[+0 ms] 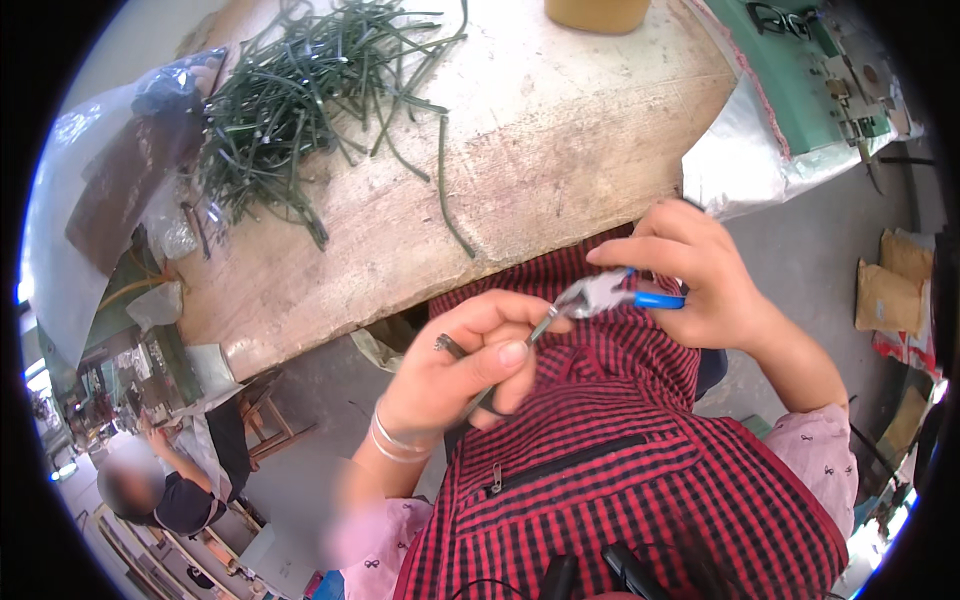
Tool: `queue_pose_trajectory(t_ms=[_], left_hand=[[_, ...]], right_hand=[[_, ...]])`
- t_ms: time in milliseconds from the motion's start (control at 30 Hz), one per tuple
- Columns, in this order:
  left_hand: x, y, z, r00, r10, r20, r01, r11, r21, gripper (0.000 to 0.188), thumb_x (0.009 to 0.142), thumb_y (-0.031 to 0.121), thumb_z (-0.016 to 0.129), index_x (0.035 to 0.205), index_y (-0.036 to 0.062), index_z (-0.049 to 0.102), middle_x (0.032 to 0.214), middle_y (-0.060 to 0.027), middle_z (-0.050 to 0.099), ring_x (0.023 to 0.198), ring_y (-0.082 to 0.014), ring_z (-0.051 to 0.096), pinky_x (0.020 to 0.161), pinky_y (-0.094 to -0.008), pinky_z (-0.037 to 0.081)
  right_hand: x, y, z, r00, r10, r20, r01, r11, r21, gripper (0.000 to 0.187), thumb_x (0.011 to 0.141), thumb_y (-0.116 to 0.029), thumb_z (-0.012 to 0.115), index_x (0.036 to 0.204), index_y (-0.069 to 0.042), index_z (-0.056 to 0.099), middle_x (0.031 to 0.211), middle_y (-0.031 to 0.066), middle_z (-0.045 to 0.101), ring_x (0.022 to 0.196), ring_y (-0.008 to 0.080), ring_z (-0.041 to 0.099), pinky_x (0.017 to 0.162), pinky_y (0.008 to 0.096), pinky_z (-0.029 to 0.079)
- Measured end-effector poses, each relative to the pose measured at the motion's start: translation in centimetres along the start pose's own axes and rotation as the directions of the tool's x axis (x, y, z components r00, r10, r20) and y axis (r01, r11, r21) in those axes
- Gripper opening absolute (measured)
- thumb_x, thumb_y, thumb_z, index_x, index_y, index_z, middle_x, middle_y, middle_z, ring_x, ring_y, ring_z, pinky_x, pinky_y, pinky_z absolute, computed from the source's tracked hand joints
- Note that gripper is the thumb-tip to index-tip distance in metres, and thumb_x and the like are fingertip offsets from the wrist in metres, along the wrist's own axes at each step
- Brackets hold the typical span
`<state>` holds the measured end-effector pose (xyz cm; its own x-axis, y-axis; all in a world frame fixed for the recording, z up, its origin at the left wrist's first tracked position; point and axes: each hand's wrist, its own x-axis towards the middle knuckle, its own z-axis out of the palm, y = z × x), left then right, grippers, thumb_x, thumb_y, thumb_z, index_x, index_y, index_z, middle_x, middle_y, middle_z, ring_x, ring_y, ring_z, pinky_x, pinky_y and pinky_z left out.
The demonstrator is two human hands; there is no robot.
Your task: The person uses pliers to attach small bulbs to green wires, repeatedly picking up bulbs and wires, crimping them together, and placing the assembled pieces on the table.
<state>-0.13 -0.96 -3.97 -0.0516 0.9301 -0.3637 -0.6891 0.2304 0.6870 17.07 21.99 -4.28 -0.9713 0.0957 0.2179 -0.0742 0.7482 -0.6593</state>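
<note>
My left hand point(465, 365) is closed, thumb against fingers, around a thin green strip point(541, 328). A dark band and a pale bracelet show on that hand and wrist. In my right hand point(695, 265) is a pair of pliers point(596, 293) with blue handles, its metal jaws somewhat blurred. The jaws meet the strip's upper end just beyond my left fingertips; whether they grip it I cannot tell. Both hands are above my lap, near the table edge. A tangled pile of similar green strips point(290, 110) lies on the worn table point(560, 150), with one strip trailing toward me.
A yellowish container point(597, 14) stands at the table's far side. Clear plastic sheeting point(130, 190) covers the left end. To the right is a green-topped surface point(790, 80) with black-rimmed glasses. Brown sacks point(892, 290) sit farther right. Another person point(175, 490) is at lower left.
</note>
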Motion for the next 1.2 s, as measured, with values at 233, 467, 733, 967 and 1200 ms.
queue_pose_trajectory(t_ms=[233,467,733,967,1200], left_hand=[[8.1,4.9,-4.1,0.644,0.752,-0.14,0.21,0.002,0.978,0.016,0.089,0.012,0.068,0.09,0.0008,0.056,0.076,-0.0056,0.063,0.067,-0.0126,0.059,0.059,-0.0307,0.045],[4.2,4.9,-1.1,0.762,0.566,-0.316,-0.086,0.571,0.817,0.012,0.088,0.001,0.064,0.098,0.0017,0.057,0.07,-0.0056,0.065,0.057,-0.0067,0.057,0.049,-0.0233,0.043],[1.1,1.5,2.4,0.888,0.29,-0.356,-0.203,0.944,0.262,0.034,0.09,-0.002,0.058,0.124,-0.0063,0.059,0.063,-0.0024,0.058,0.051,-0.007,0.051,0.049,-0.0207,0.037],[0.3,1.7,2.4,0.911,0.201,-0.36,-0.129,0.969,0.213,0.034,0.089,-0.002,0.059,0.122,-0.0076,0.061,0.061,-0.0006,0.055,0.048,-0.0067,0.048,0.046,-0.0211,0.034],[0.6,3.2,0.8,0.98,-0.154,-0.124,0.173,0.972,0.157,0.03,0.087,-0.003,0.062,0.116,-0.0072,0.065,0.06,-0.0007,0.057,0.047,-0.0052,0.046,0.044,-0.0213,0.031]], right_hand=[[-2.3,-0.8,2.6,0.923,0.384,0.03,-0.375,0.878,0.296,0.051,0.069,0.001,0.063,0.119,-0.009,0.063,0.09,0.0115,0.059,0.083,0.0306,0.058,0.075,0.0393,0.047],[-2.5,-2.3,2.7,0.91,0.412,0.049,-0.409,0.872,0.27,0.056,0.069,-0.002,0.07,0.123,-0.015,0.066,0.087,0.0092,0.057,0.086,0.0275,0.058,0.075,0.0378,0.047],[1.4,-3.0,0.5,0.968,0.212,-0.131,-0.225,0.969,-0.098,0.061,0.066,-0.005,0.075,0.126,-0.014,0.066,0.088,0.0088,0.055,0.081,0.0278,0.054,0.071,0.037,0.045],[1.5,-4.9,0.1,0.981,0.186,-0.047,-0.192,0.935,-0.3,0.064,0.065,-0.005,0.074,0.127,-0.019,0.065,0.087,0.0071,0.051,0.081,0.0284,0.053,0.069,0.0387,0.044],[0.9,-1.6,-2.4,0.975,-0.201,0.091,0.217,0.805,-0.551,0.052,0.066,-0.011,0.069,0.116,-0.025,0.07,0.082,0.0037,0.046,0.071,0.022,0.049,0.052,0.0319,0.04]])
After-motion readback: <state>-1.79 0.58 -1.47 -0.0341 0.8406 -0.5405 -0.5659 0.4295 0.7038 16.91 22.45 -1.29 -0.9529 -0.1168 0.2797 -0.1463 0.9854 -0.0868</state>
